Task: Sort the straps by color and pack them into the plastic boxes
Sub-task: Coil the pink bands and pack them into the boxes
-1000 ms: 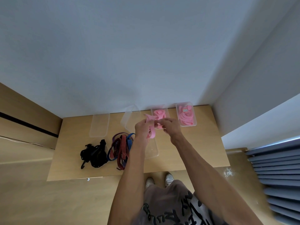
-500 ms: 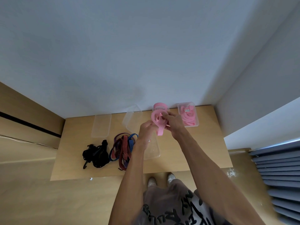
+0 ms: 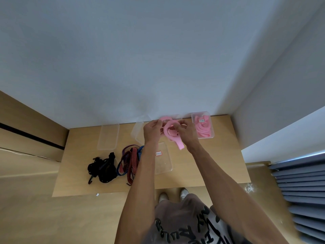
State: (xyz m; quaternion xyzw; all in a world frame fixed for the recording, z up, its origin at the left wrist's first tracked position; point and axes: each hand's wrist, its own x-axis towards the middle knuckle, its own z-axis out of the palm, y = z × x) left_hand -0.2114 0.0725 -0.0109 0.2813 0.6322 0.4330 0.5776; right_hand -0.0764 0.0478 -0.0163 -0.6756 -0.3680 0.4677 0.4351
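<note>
Both hands hold a coiled pink strap (image 3: pixel 171 133) above the table's back middle. My left hand (image 3: pixel 152 130) pinches its left side and my right hand (image 3: pixel 186 133) grips its right side, while one loose end hangs down. Behind the hands more pink strap (image 3: pixel 165 118) shows in a clear box that is mostly hidden. At the back right stands a clear plastic box (image 3: pixel 212 131) packed with pink straps (image 3: pixel 202 128). A black strap bundle (image 3: pixel 102 169) and red, purple and blue striped straps (image 3: pixel 130 161) lie loose at the left.
An empty clear box (image 3: pixel 108 136) sits at the back left of the wooden table (image 3: pixel 211 164). A clear lid with a label (image 3: pixel 163 160) lies under my left forearm, and another clear piece (image 3: pixel 138 132) leans nearby. The white wall is right behind.
Both hands have risen and moved toward the wall with the pink strap, which went from a loose fold to a rounder coil.
</note>
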